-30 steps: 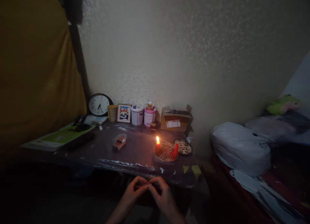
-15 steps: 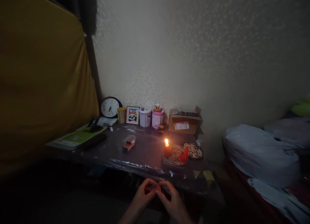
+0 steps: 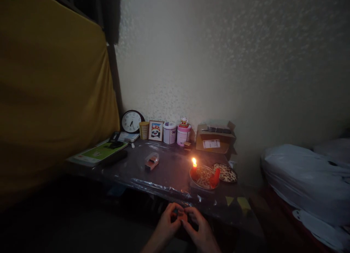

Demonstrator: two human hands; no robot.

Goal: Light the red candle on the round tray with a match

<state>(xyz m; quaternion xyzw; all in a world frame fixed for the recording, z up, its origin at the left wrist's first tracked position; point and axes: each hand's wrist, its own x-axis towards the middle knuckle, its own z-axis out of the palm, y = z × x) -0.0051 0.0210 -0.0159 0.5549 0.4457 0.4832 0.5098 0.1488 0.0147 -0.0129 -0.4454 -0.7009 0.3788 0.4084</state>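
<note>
Near the table's front edge, my left hand (image 3: 168,220) and my right hand (image 3: 197,225) meet in front of me. Between their fingertips is a small reddish-brown matchbox (image 3: 182,215), partly covered by the fingers and dim. Both hands have thumb and fingers bent around it. Beyond them, a lit red candle (image 3: 194,164) stands at the left rim of a round plate (image 3: 190,178) strewn with small bits. A red lump of wax or candle (image 3: 215,178) sits on the plate's right side. Behind it lies a second plate of pale sticks (image 3: 224,172).
A plastic-wrapped pack of small boxes (image 3: 152,161) lies mid-table. Along the wall stand a clock (image 3: 131,121), a yellow cup (image 3: 144,130), a panda picture (image 3: 155,131), two tubs (image 3: 170,133) and a cardboard box (image 3: 214,140). Yellow paper pieces (image 3: 243,203) lie at the front right.
The view has swung slightly left, so the table's things appear further right. My hands stay together, and more of the matchbox shows between the fingers.
</note>
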